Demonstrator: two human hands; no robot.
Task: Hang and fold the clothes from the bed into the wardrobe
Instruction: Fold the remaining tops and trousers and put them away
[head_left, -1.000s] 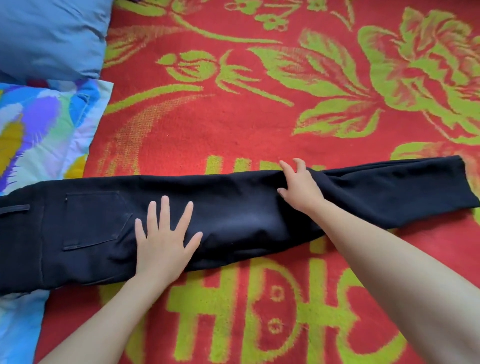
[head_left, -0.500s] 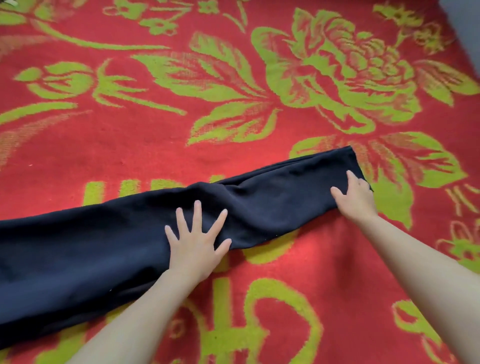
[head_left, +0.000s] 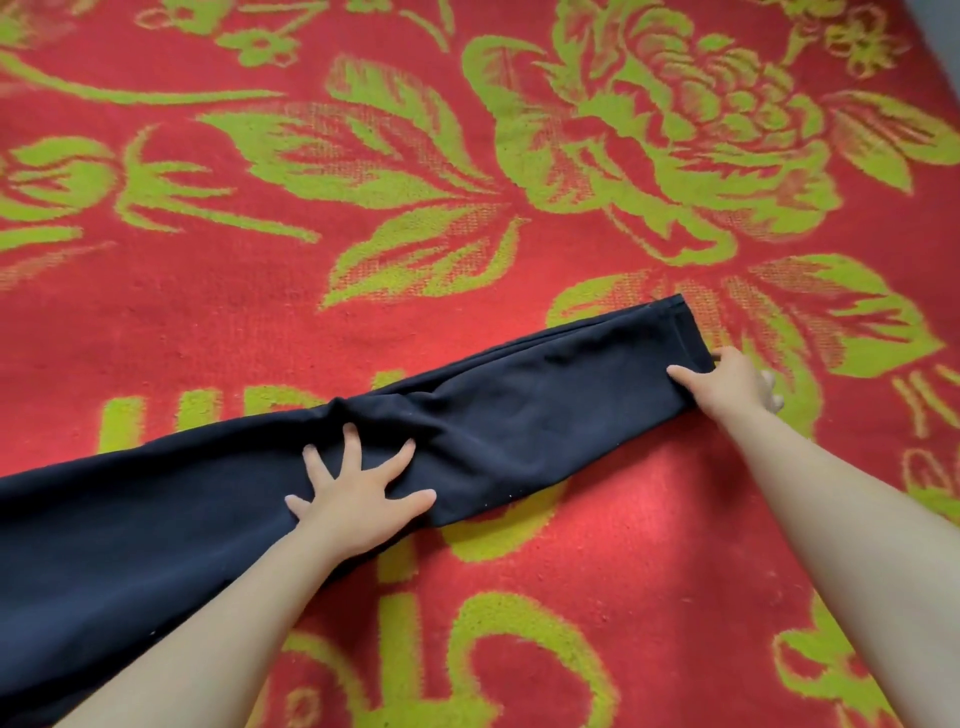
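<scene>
The red-and-green floral blanket (head_left: 519, 156) covered the bed, and its coarse pile looked likely to drag on any cloth pulled across it. The black trousers (head_left: 545, 405) lay on it doubled leg over leg, running from the near left to the hem (head_left: 685, 332) at the far right, with a bunched ridge (head_left: 415, 405) at mid-length. The left hand (head_left: 358, 493) pressed flat and splayed just beside that ridge, gripping nothing. The right hand (head_left: 727, 384) appeared to pinch the hem's near corner, thumb on top and fingers curled past the edge. Folding over from there could trap the ridge as a crease, or let the legs slip out of line.
</scene>
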